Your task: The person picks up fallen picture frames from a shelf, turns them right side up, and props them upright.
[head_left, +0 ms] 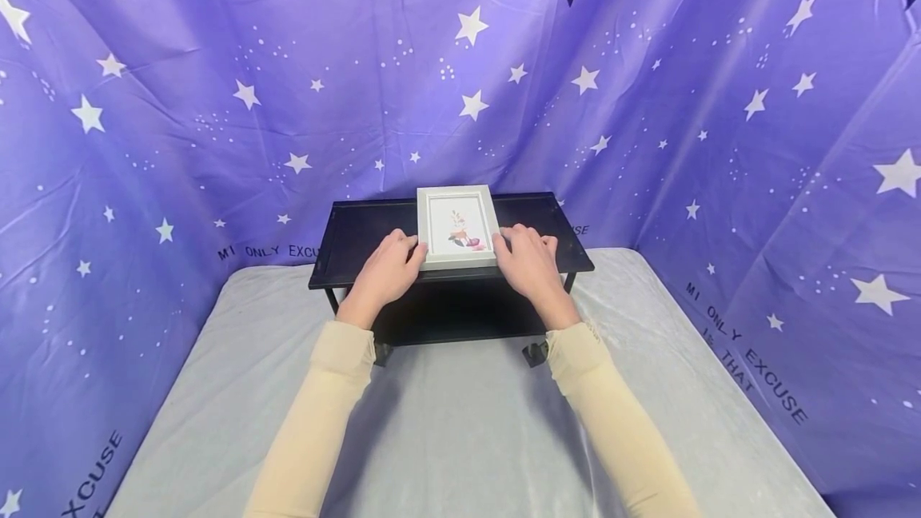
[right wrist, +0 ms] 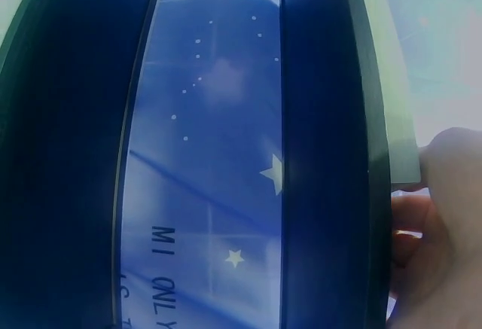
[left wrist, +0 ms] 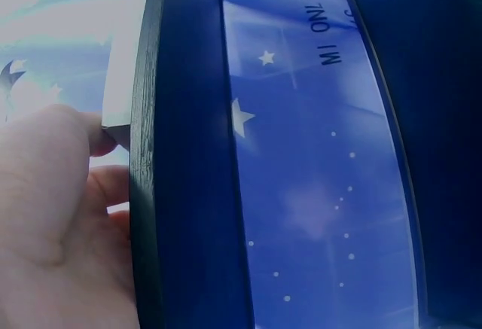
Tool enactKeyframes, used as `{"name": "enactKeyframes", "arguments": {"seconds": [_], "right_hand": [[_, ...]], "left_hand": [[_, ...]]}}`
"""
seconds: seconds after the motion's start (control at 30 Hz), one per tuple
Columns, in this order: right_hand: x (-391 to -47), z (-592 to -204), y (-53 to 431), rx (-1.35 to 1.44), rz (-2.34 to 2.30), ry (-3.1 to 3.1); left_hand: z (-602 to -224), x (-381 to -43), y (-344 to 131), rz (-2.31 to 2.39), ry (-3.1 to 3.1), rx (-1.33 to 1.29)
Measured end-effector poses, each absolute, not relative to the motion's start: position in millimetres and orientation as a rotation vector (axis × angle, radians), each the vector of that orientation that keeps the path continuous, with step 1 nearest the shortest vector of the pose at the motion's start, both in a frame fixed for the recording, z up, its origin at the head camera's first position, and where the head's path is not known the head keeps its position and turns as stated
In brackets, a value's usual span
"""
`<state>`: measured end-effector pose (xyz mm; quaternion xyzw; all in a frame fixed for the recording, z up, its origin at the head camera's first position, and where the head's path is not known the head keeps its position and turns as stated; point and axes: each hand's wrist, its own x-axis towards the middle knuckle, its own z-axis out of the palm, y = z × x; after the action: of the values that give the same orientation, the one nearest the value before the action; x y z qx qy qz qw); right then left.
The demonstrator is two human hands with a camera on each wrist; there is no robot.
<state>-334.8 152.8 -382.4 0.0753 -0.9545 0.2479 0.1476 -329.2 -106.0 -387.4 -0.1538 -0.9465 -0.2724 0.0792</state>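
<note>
A white picture frame [head_left: 453, 222] with a small plant-like print under its mount lies face up across the front part of a black two-tier shelf [head_left: 367, 234]. My left hand [head_left: 388, 268] holds the frame's left side near the front corner. On the opposite side my right hand [head_left: 530, 262] grips it, thumb along the edge. In the left wrist view, the frame's pale edge [left wrist: 126, 50] sits along the board, the thumb at its corner and curled fingers beside the board. The right wrist view mirrors this, with the thumb at the frame's corner [right wrist: 407, 171].
The shelf stands on a bed-like surface with a pale grey cover [head_left: 453, 422], its lower board [head_left: 460, 314] below the hands. Dark feet [head_left: 535, 354] rest on the cover. Purple star-printed curtains [head_left: 388, 86] hang behind and on both sides, close to the shelf's back.
</note>
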Motion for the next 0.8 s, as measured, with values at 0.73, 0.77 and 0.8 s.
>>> {"name": "enactKeyframes", "arguments": {"seconds": [0.73, 0.77, 0.8], "right_hand": [[-335.0, -381.7, 154.4, 0.228, 1.217, -2.449], [-335.0, -382.2, 154.3, 0.223, 1.219, -2.445], [-335.0, -382.6, 154.2, 0.221, 1.223, -2.439]], "left_hand": [[-391.3, -326.0, -104.4, -0.896, -2.467, -0.477], [-391.8, -325.8, -104.3, -0.885, -2.456, -0.476], [-392.3, -325.8, -104.4, -0.874, -2.444, -0.476]]}}
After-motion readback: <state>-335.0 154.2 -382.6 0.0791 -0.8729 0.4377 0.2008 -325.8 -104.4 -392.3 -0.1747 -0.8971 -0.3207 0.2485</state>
